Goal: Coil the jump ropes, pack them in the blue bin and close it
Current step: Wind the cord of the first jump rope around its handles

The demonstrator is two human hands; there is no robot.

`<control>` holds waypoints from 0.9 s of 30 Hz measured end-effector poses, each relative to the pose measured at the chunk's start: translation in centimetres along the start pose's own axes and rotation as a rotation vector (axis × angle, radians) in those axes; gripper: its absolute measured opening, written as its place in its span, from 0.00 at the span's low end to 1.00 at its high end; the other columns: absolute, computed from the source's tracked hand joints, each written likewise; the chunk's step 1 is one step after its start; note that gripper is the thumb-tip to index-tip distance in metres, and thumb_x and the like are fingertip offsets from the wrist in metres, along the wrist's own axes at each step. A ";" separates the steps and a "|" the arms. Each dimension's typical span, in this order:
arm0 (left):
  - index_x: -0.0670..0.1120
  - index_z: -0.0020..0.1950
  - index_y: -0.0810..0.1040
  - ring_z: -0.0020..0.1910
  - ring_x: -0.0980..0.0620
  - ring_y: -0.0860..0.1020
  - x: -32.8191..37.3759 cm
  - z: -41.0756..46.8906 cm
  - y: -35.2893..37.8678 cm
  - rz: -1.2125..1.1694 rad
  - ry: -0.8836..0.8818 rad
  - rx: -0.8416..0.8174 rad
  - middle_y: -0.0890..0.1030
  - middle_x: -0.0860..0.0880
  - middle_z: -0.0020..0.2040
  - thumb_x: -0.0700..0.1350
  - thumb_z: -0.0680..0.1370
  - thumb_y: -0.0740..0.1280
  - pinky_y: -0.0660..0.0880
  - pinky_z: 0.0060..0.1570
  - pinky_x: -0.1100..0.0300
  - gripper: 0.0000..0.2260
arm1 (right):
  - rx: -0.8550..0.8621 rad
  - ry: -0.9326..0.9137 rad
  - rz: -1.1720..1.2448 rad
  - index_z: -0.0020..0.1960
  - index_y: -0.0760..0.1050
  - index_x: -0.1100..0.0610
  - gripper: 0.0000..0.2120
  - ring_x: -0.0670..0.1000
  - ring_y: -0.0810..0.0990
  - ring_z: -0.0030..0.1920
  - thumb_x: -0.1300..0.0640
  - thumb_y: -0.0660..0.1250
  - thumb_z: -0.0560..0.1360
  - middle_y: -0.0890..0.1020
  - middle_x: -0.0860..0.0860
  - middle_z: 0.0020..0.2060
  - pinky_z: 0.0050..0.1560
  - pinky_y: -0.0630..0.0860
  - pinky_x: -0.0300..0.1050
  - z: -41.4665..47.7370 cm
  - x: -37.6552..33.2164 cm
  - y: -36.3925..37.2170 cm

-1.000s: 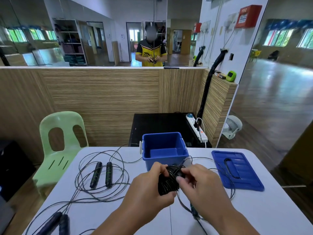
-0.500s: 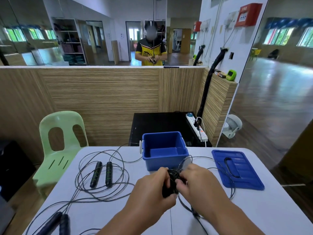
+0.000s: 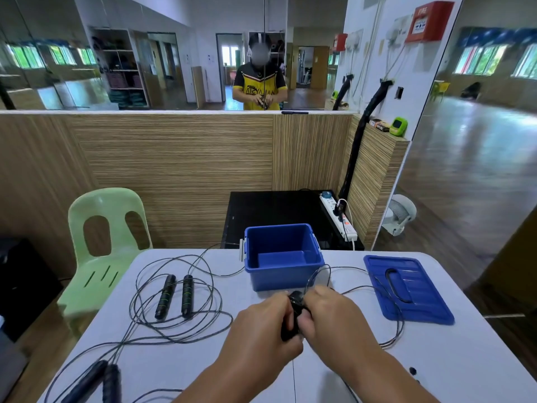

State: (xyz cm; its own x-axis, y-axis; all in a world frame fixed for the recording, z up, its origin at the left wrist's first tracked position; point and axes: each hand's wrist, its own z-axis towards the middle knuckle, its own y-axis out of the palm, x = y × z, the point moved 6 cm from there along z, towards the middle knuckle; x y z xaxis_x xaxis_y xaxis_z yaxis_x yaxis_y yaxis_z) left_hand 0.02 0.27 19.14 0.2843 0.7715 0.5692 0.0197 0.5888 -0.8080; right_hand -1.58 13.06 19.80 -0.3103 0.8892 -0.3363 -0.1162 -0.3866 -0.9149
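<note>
**A:** From the head camera, what have the hands got?

**B:** The left hand [image 3: 261, 330] and right hand [image 3: 331, 318] meet above the white table [image 3: 450, 359]. Both have their fingers curled tight round the black handles [image 3: 292, 318] of one jump rope. The knuckles hide most of the handles.

**A:** And its cord?

**B:** The thin cord [image 3: 400, 330] trails off to the right and loops across the blue lid [image 3: 421, 303], which lies flat on the table. Another loop stands up against the front of the blue bin [image 3: 283, 274].

**A:** Where's the bin?

**B:** Just beyond the hands, near the table's far edge. Its top is open and part of its floor shows.

**A:** What else lies about?

**B:** On the left, a second rope's green-banded handles [image 3: 174, 295] lie side by side inside a loose tangle of cord. A third pair of handles [image 3: 98, 379] sits at the near left corner, and cord runs from them up into that tangle. A pale green chair [image 3: 104, 199] stands left of the table. Behind the bin, a black cabinet [image 3: 276, 207] carries a white power strip [image 3: 341, 221]. Above the wood panelling is a mirror [image 3: 174, 68].
</note>
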 end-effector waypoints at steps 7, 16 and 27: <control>0.54 0.39 0.61 0.50 0.53 0.78 0.7 -0.1 -0.4 -0.016 0.038 0.036 0.80 0.55 0.46 0.56 0.74 0.67 0.73 0.44 0.58 0.15 | 0.112 0.036 0.092 0.40 0.63 0.48 0.07 0.47 0.68 0.37 0.53 0.58 0.77 0.66 0.43 0.37 0.32 0.61 0.34 -0.2 0.9 0.1; 0.54 0.46 0.63 0.42 0.51 0.72 0.8 -0.2 0.4 0.040 0.067 0.028 0.76 0.56 0.44 0.56 0.75 0.66 0.72 0.41 0.59 0.13 | -0.084 0.275 0.563 0.32 0.67 0.53 0.16 0.46 0.67 0.30 0.60 0.60 0.78 0.72 0.44 0.27 0.34 0.65 0.47 0.0 2.8 0.7; 0.61 0.51 0.64 0.43 0.55 0.72 1.1 -0.7 0.4 0.040 0.062 0.013 0.79 0.61 0.49 0.54 0.76 0.66 0.67 0.37 0.69 0.12 | -0.226 0.407 0.692 0.30 0.62 0.51 0.18 0.49 0.61 0.30 0.58 0.57 0.79 0.64 0.45 0.27 0.33 0.60 0.46 -0.6 2.9 0.9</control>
State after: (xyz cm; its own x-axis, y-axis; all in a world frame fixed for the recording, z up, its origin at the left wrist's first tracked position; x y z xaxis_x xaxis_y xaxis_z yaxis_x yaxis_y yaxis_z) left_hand 1.01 1.20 19.34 0.3431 0.7784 0.5258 -0.0055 0.5614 -0.8275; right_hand -2.00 15.50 17.87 0.1284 0.5041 -0.8540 0.1806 -0.8586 -0.4797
